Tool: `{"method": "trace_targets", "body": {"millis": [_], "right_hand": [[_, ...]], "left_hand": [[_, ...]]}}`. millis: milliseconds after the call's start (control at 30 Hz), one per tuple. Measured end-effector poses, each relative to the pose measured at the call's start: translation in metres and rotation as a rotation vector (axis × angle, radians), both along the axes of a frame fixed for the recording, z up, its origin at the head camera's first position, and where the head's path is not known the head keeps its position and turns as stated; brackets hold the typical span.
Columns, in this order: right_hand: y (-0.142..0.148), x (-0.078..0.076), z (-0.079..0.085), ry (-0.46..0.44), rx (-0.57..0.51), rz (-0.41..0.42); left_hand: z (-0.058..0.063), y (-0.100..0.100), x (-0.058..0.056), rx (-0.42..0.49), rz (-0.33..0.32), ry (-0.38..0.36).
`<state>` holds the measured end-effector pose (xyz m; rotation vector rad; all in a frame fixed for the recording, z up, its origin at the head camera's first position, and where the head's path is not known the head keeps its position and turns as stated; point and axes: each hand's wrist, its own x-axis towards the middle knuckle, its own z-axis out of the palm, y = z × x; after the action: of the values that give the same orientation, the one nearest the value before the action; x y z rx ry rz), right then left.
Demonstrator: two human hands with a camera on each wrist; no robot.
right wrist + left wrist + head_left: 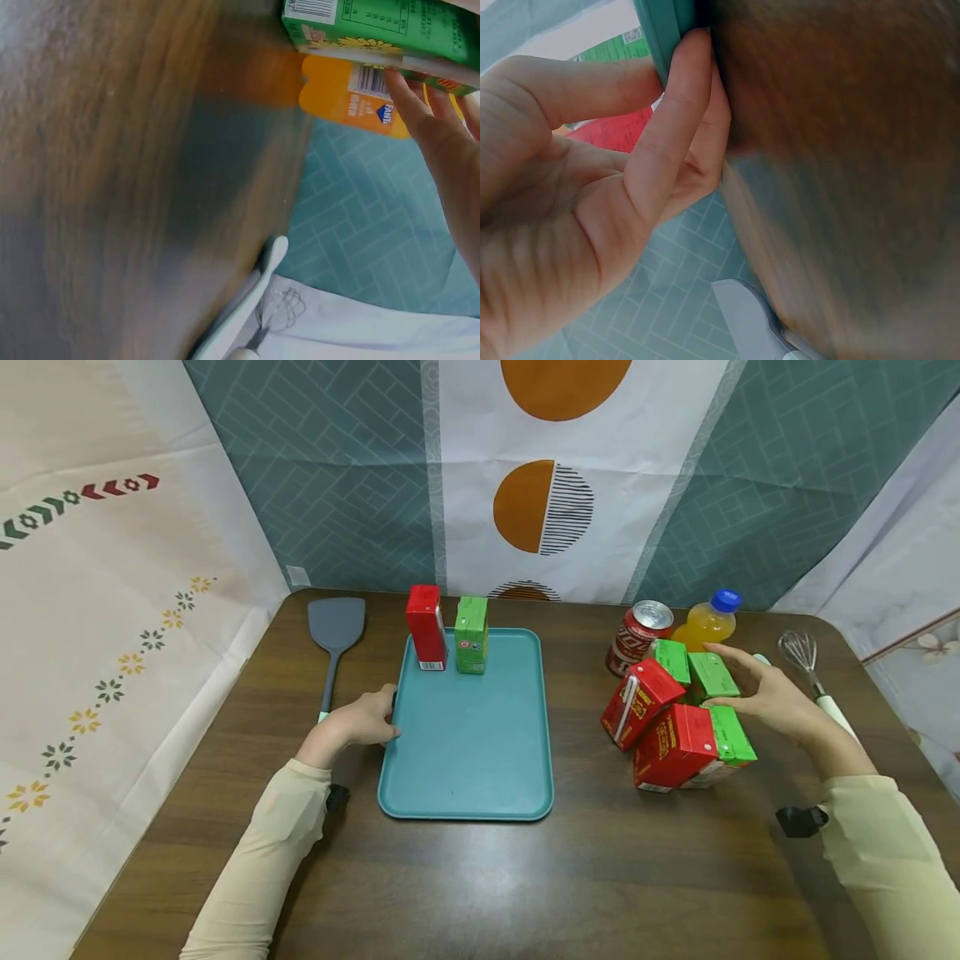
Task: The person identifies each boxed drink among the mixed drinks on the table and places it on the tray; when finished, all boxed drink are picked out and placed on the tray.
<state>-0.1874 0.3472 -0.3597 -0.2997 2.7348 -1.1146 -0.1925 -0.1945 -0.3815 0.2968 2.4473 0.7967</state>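
My left hand (360,718) pinches the left rim of the teal tray (472,743), thumb above and fingers beneath, as the left wrist view shows. A red drink carton (429,631) and a green drink carton (472,639) stand upright at the tray's far end. On the right, my right hand (783,697) spans a green carton (711,675) in a cluster, with thumb on the near side and fingers on the far side. Around it stand another green carton (671,662), two red cartons (641,702) and a nearer green carton (731,735).
Behind the cluster are a red soda can (637,635) and an orange drink bottle (705,625) with a blue cap. A whisk (801,653) and a pale-handled utensil (244,304) lie to the right. A grey spatula (336,622) lies left of the tray.
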Motion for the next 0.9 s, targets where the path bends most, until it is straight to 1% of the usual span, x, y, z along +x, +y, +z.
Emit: {"method": "trace_targets", "body": {"millis": [100,233,333,400,533,667,767,833,900], "right_hand": [[0.001,0.001,0.002,-0.009,-0.006,0.023],[0.003,0.001,0.007,0.007,0.003,0.043],[0.005,0.0,0.009,0.026,0.003,0.037],[0.006,0.001,0.009,0.026,-0.017,0.025],[0.009,0.002,0.011,0.015,-0.002,-0.041],[0.011,0.006,0.021,-0.001,0.021,-0.106],[0.011,0.012,0.031,0.034,0.031,-0.165],[0.011,0.016,0.037,0.07,-0.004,-0.207],[0.009,0.02,0.042,0.11,-0.066,-0.246]], "left_hand": [[-0.001,0.0,-0.001,-0.006,-0.003,-0.002],[-0.001,0.0,-0.002,-0.017,-0.012,0.012],[0.0,0.001,-0.003,-0.019,-0.018,0.016],[0.0,0.001,-0.004,-0.02,-0.021,0.016],[-0.002,0.002,-0.005,-0.014,-0.017,0.01],[-0.002,0.0,-0.004,-0.009,-0.002,0.0],[-0.002,-0.001,-0.002,-0.005,0.006,-0.005],[-0.001,-0.002,-0.002,-0.006,0.005,-0.003],[-0.001,-0.002,-0.002,-0.008,0.003,-0.001]]}}
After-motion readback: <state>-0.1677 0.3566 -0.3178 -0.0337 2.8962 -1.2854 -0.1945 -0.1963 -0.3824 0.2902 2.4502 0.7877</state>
